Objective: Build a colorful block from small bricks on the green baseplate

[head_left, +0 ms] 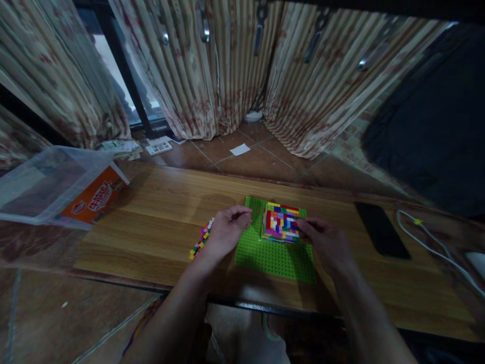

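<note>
A green studded baseplate [278, 260] lies on the wooden table. On its upper part stands a block structure [281, 222] of stacked toy bricks in many colours. My left hand [227, 230] hovers over the plate's left edge, thumb and fingers pinched together; whatever they hold, if anything, is too small to make out. Beside that hand, partly hidden by it, is a pile of loose toy bricks [201, 240]. My right hand [326, 240] is at the structure's right side, its fingertips closed against or just beside the bricks. Contact there cannot be told for certain.
A clear plastic bin [49, 189] with an orange label stands at the table's left end. To the right lie a black phone [382, 230] and a white cable [435, 246]. Papers [159, 146] lie on the tiled floor before striped curtains [204, 81].
</note>
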`<control>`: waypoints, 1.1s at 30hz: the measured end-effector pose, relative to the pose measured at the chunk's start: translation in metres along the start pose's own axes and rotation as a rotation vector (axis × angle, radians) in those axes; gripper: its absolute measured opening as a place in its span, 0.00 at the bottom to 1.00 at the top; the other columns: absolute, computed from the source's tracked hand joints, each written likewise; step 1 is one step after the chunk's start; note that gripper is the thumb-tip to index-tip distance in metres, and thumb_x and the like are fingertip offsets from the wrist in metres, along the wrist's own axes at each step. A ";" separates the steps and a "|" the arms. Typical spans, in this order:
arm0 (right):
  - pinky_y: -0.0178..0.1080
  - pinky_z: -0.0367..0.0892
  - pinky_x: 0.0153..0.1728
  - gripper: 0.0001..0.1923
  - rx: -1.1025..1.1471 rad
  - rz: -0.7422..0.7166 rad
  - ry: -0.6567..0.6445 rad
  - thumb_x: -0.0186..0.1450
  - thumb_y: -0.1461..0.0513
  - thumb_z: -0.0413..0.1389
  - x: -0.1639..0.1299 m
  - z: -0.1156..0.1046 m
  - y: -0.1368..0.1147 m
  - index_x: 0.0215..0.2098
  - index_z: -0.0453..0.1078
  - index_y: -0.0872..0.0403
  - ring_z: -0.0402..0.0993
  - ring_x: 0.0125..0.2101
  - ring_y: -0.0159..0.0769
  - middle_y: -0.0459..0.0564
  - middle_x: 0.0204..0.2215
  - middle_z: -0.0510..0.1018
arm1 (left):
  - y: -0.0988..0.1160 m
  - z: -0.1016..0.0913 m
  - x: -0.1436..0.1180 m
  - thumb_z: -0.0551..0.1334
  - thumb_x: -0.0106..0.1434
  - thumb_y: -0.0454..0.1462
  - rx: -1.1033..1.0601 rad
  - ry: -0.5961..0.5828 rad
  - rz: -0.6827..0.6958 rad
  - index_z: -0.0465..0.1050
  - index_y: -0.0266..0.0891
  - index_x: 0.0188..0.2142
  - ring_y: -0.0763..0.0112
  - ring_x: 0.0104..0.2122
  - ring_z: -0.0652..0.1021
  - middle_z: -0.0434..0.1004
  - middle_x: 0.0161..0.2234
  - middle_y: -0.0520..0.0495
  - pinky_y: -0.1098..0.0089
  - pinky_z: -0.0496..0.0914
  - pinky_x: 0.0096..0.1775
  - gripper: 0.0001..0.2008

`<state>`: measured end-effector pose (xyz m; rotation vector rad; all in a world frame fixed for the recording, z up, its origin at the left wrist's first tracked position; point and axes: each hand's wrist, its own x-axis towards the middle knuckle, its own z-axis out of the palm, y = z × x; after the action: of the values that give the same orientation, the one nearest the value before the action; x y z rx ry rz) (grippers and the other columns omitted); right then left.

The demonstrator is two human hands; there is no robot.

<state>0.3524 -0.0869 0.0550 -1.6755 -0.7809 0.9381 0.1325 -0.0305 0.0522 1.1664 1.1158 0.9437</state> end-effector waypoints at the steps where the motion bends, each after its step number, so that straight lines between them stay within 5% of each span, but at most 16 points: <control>1: 0.33 0.71 0.24 0.24 0.014 0.007 0.000 0.41 0.47 0.70 0.000 -0.001 0.000 0.27 0.77 0.57 0.72 0.21 0.31 0.48 0.22 0.79 | 0.000 -0.001 0.000 0.63 0.55 0.38 -0.008 0.004 0.001 0.78 0.37 0.34 0.75 0.26 0.73 0.75 0.26 0.51 0.72 0.68 0.32 0.09; 6: 0.33 0.66 0.19 0.22 0.056 -0.064 0.206 0.49 0.46 0.66 0.003 -0.006 -0.001 0.26 0.76 0.57 0.69 0.18 0.30 0.47 0.20 0.76 | 0.007 -0.010 -0.001 0.65 0.54 0.39 -0.100 0.054 0.008 0.77 0.36 0.33 0.76 0.25 0.73 0.75 0.25 0.51 0.74 0.68 0.31 0.10; 11: 0.33 0.63 0.22 0.16 -0.080 -0.396 0.358 0.60 0.51 0.60 -0.013 0.007 -0.010 0.25 0.75 0.56 0.68 0.20 0.30 0.45 0.19 0.74 | 0.017 -0.024 -0.001 0.67 0.51 0.41 -0.171 0.170 0.011 0.77 0.35 0.33 0.75 0.26 0.74 0.75 0.26 0.51 0.74 0.69 0.31 0.12; 14: 0.34 0.67 0.27 0.13 -0.162 -0.581 0.231 0.63 0.53 0.58 -0.035 0.027 -0.013 0.28 0.75 0.54 0.72 0.24 0.32 0.45 0.22 0.76 | 0.019 -0.034 0.001 0.67 0.51 0.40 -0.206 0.249 0.054 0.77 0.35 0.31 0.76 0.27 0.74 0.74 0.25 0.52 0.74 0.69 0.32 0.10; 21: 0.36 0.70 0.38 0.08 -0.434 -0.837 -0.309 0.68 0.63 0.52 -0.068 0.077 -0.003 0.39 0.74 0.51 0.76 0.35 0.34 0.47 0.34 0.79 | 0.019 -0.045 0.000 0.66 0.52 0.37 -0.257 0.303 0.083 0.77 0.34 0.31 0.77 0.27 0.73 0.74 0.25 0.52 0.75 0.68 0.32 0.09; 33: 0.43 0.70 0.46 0.11 -0.628 -0.828 -0.405 0.67 0.65 0.51 -0.052 0.124 0.015 0.43 0.75 0.51 0.74 0.42 0.40 0.52 0.41 0.75 | 0.019 -0.052 -0.003 0.65 0.53 0.37 -0.243 0.288 0.058 0.77 0.36 0.32 0.76 0.27 0.74 0.75 0.26 0.52 0.75 0.68 0.32 0.07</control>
<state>0.2200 -0.0792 0.0292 -1.4217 -2.0079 0.4411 0.0814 -0.0192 0.0699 0.8865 1.1599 1.2843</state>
